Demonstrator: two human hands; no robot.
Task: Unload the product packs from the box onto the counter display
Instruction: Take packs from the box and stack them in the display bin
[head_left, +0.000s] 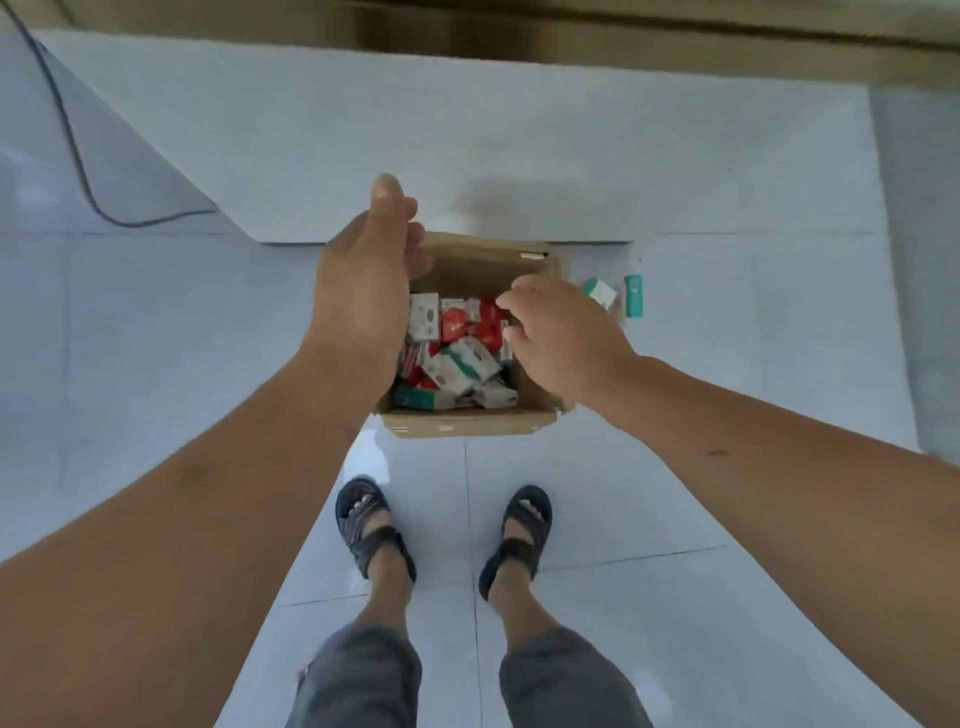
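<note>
Open box (467, 421) on floor (156, 338), full of red and white-green packs (457, 364). Over its left edge, left grip (358, 291) released; right grip (556, 338) curled above packs, hold unclear. Two loose packs (600, 292) on floor beside box.

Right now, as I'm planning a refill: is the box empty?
No, the box holds a heap of red and green-white packs.

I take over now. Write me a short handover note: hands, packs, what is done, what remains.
Left hand: open, over the box, holding nothing.
Right hand: fingers curled at the red packs; grip unclear.
The box sits on the floor, full of packs.
A white-green pack and a teal pack lie on the floor right of it.
Done: no pack on the white surface.
Left: nearly everything.
</note>
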